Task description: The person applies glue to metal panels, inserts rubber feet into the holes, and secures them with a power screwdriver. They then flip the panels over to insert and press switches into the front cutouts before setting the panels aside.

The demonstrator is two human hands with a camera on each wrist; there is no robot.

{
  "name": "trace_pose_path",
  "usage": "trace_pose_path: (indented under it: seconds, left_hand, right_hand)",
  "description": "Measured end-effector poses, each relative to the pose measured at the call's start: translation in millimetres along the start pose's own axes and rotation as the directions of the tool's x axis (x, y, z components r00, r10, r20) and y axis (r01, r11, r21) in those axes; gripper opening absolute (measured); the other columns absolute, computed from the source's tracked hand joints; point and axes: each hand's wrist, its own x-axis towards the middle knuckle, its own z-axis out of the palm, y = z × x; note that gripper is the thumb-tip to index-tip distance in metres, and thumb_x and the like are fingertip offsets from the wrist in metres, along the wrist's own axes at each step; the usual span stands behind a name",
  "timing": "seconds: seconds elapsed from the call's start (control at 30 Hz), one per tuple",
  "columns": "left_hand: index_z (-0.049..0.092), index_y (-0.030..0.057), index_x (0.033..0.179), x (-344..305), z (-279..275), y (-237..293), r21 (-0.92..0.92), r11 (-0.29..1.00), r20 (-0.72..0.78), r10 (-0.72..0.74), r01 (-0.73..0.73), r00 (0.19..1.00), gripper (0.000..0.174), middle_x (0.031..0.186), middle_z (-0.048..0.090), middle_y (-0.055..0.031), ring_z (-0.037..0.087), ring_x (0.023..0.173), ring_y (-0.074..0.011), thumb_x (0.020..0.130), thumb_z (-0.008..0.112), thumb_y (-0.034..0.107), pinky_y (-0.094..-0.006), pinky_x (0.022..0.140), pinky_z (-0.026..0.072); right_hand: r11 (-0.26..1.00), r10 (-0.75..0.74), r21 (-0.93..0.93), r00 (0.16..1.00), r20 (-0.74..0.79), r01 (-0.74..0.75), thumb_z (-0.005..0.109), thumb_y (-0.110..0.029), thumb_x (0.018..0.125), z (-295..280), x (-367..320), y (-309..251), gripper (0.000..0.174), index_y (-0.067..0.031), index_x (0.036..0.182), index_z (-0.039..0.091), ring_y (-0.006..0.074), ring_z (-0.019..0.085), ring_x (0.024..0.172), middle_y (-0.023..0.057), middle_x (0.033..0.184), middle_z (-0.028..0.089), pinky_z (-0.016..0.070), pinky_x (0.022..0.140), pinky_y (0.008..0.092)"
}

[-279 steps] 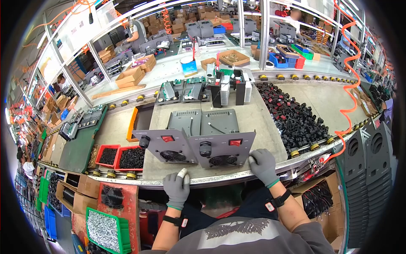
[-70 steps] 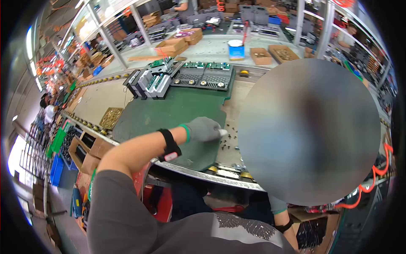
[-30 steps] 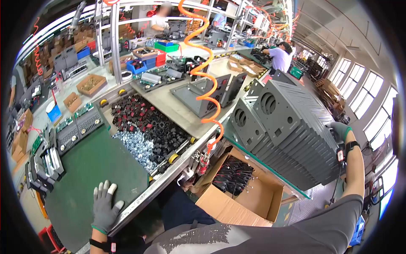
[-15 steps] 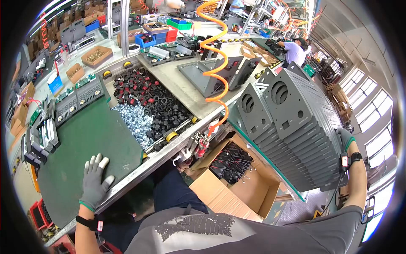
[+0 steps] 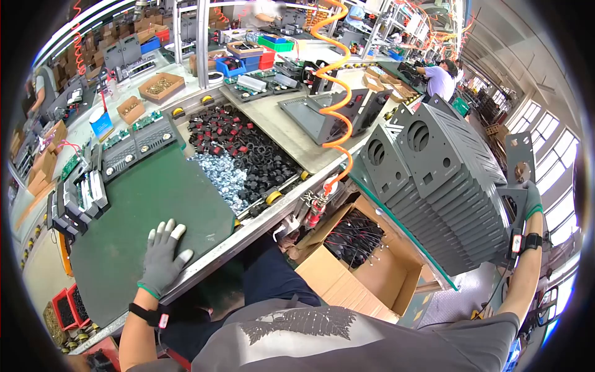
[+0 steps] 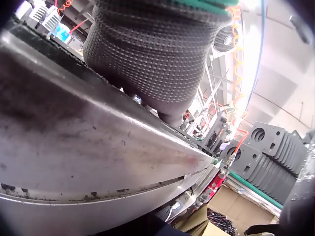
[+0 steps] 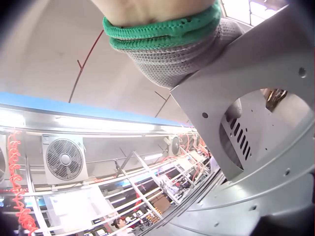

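Note:
My gloved left hand [image 5: 162,260] rests with spread fingers on a green mat [image 5: 149,198], close to the bench's metal edge. In the left wrist view its glove [image 6: 147,59] lies over that edge. At far right, my gloved right hand [image 5: 532,199] grips a bent grey sheet-metal chassis [image 5: 519,152], beside the tall stack of grey metal panels [image 5: 446,192]. The right wrist view shows the chassis [image 7: 266,54] with a large round cutout and slots behind it. A fingertip [image 7: 235,109] shows through the cutout; the other fingers are mostly hidden.
Black fittings [image 5: 248,149] and silvery parts [image 5: 220,180] lie in heaps beyond the mat. An orange coiled hose [image 5: 334,111] hangs before the bench. A cardboard box [image 5: 396,279] of cables stands below. Heat-sink assemblies [image 5: 80,198] sit at left.
The view has swung from the bench to the right-hand stack. My right hand has drawn a chassis up at the stack's far right. My left hand has stayed on the mat since one second ago.

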Motion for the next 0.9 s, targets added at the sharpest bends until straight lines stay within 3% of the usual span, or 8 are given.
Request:
trace_pose_path:
  seconds: [0.33,0.37,0.43,0.5,0.73,0.8,0.83,0.9]
  left_hand:
    - [0.043,0.014,0.144,3.4,3.6,-25.8,-0.238,0.971,0.0,0.014,-0.014,1.0,0.058,0.147,0.042,-0.0173,0.038,0.138,-0.0336,0.097,0.049,0.047,-0.0479,0.116,0.0241]
    - [0.043,0.014,0.144,6.6,-4.2,-31.6,-0.228,0.974,-0.004,0.012,-0.012,1.0,0.058,0.147,0.042,-0.0173,0.038,0.138,-0.0336,0.097,0.049,0.047,-0.0479,0.116,0.0241]
    - [0.042,0.013,0.144,18.1,-34.3,-43.4,-0.948,-0.005,0.317,-0.15,0.32,0.937,0.064,0.14,0.049,-0.0162,0.053,0.121,-0.0279,0.1,0.038,0.058,-0.0457,0.105,0.0406]
    - [0.042,0.0101,0.144,17.6,-73.6,-45.9,-0.979,-0.081,0.197,-0.155,0.187,0.968,0.076,0.134,0.053,-0.0148,0.061,0.106,-0.0239,0.096,0.032,0.068,-0.0414,0.093,0.0511]
    - [0.032,0.0076,0.148,-56.1,-165.5,-58.0,-0.926,-0.279,-0.24,-0.08,-0.253,0.967,0.084,0.146,0.042,-0.0199,0.05,0.127,-0.0336,0.093,0.031,0.071,-0.051,0.105,0.0431]
    - [0.025,0.008,0.151,-88.3,-164.7,-66.9,-0.943,0.099,-0.325,-0.085,-0.317,0.942,0.076,0.152,0.033,-0.0221,0.043,0.132,-0.0362,0.097,0.036,0.06,-0.0537,0.108,0.0385]
    - [0.039,0.0043,0.141,-114.4,-163.1,-56.9,-0.881,-0.273,-0.325,-0.247,-0.387,0.913,0.064,0.142,0.048,-0.0147,0.046,0.13,-0.0366,0.094,0.051,0.047,-0.0508,0.106,0.0419]
    - [0.044,0.0038,0.134,-142.3,-145.8,-55.1,-0.905,-0.206,-0.292,-0.336,-0.372,0.895,0.056,0.134,0.052,-0.012,0.049,0.125,-0.0319,0.096,0.049,0.045,-0.0465,0.104,0.0435]
  right_hand:
    - [0.836,-0.519,0.098,0.836,-0.179,0.54,0.063,-0.028,0.091,69.8,-180.1,-127.3,0.032,0.0002,0.105,0.067,0.0146,0.063,0.083,0.0068,0.095,0.066,0.0518,0.074,0.0282]
    - [0.763,-0.624,0.086,0.765,-0.157,0.64,0.062,-0.027,0.092,80.8,-200.6,-138.2,0.034,0.0017,0.112,0.066,0.0162,0.063,0.093,0.0076,0.105,0.066,0.0517,0.081,0.0299]
    - [0.59,-0.801,0.03,0.589,-0.11,0.807,0.058,-0.022,0.095,121.1,-263.6,-164.6,0.036,0.0014,0.123,0.062,0.0185,0.06,0.108,0.0091,0.121,0.061,0.0482,0.092,0.0314]
    - [-0.112,-0.988,-0.562,-0.033,0.15,0.819,0.058,-0.018,0.096,143.5,-287.6,-178.2,0.038,0.0012,0.129,0.058,0.0184,0.059,0.109,0.0119,0.126,0.059,0.0471,0.094,0.0308]
    - [-0.153,-0.959,-0.013,-0.145,0.243,0.988,0.071,-0.018,0.086,329.0,-460.1,-204.7,0.043,0.0002,0.123,0.057,0.0271,0.063,0.077,0.0128,0.087,0.066,0.0488,0.074,0.0333]
    - [-0.517,-0.805,0.123,-0.53,0.268,0.847,0.068,-0.012,0.082,365.4,-484.4,-204.2,0.026,-0.0009,0.104,0.062,0.0323,0.054,0.059,0.0099,0.072,0.06,0.0425,0.057,0.0387]
    - [-0.552,-0.759,0.236,-0.599,0.254,0.799,0.069,-0.01,0.075,382.1,-498.1,-197.7,0.024,-0.0024,0.096,0.062,0.0298,0.05,0.054,0.0079,0.066,0.054,0.0367,0.051,0.0397]
    - [-0.652,-0.623,0.411,-0.759,0.188,0.637,0.068,-0.012,0.072,411.7,-516.0,-189.3,0.032,-0.006,0.103,0.061,0.0202,0.054,0.052,0.0036,0.07,0.059,0.0393,0.049,0.0318]
